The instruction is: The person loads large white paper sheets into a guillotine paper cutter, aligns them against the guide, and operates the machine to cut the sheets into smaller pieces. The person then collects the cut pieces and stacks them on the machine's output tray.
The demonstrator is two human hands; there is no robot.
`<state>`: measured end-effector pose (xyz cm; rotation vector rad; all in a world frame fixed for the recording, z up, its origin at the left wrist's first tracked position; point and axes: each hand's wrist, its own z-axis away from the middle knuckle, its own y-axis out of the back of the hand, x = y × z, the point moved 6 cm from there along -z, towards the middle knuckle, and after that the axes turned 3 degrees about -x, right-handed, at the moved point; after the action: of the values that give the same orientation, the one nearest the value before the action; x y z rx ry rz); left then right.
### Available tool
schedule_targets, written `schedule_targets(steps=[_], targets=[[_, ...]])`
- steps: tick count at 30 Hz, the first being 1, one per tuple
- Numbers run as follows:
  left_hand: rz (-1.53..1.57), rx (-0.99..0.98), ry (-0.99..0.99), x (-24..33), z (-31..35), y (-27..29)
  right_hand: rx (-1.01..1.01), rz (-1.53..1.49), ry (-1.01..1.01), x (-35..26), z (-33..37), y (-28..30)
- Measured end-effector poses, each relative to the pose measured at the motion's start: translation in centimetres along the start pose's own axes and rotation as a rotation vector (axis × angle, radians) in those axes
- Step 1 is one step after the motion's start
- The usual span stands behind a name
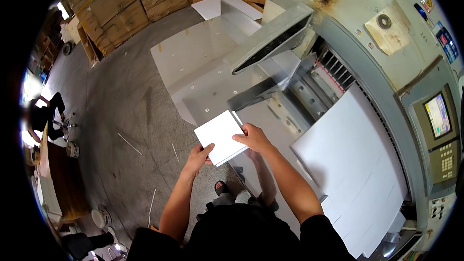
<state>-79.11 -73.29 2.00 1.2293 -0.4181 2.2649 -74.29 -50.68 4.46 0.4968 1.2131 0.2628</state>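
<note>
Between my two hands is a stack of white paper sheets, cut square and held tilted over the edge of the metal machine table. My left hand grips its near left corner, thumb on top. On the right edge, my right hand closes around the stack, its thumb also lying on the top sheet. The fingers beneath are mostly hidden. To the right, a large pile of white sheets lies on the cutting machine's bed, marked by thin cut lines in its lower part.
A machine control panel with a lit screen stands at the right. Cardboard boxes are piled at the far left. White paper strips lie on the concrete floor. Another person sits at the left, near a wooden table.
</note>
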Motion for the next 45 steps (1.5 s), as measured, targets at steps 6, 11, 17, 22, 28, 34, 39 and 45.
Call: schedule_targets(steps=[6, 11, 17, 22, 28, 34, 39, 45], targets=[[-0.019, 0.057, -0.02, -0.6, -0.5, -0.1, 0.054, -0.139, 0.087, 0.3, 0.3, -0.2], [-0.025, 0.073, -0.035, -0.6, -0.4, 0.1, 0.415, 0.414, 0.061, -1.6, 4.2, 1.8], [0.031, 0.054, -0.024, -1.4, 0.1, 0.8, 0.93, 0.799, -0.168, 6.7, 14.7, 9.2], [0.169, 0.173, -0.059, -3.0, 3.0, 3.2, 0.829, 0.76, -0.204, 9.8, 17.1, 10.2], [0.13, 0.011, 0.187, -12.7, 5.7, 1.5, 0.505, 0.634, 0.059, 4.9, 19.9, 3.3], [0.337, -0.396, 0.299, -13.0, 8.3, -8.7, 0.2, 0.515, 0.334, 2.2, 24.3, -4.2], [0.045, -0.435, 0.175, -9.0, 8.4, -10.9, 0.437, 0.322, 0.211, 5.4, 23.8, -2.0], [-0.317, -0.495, -0.277, -2.3, 6.5, -14.3, 0.393, -0.755, -0.293, 11.2, 24.4, 2.7]])
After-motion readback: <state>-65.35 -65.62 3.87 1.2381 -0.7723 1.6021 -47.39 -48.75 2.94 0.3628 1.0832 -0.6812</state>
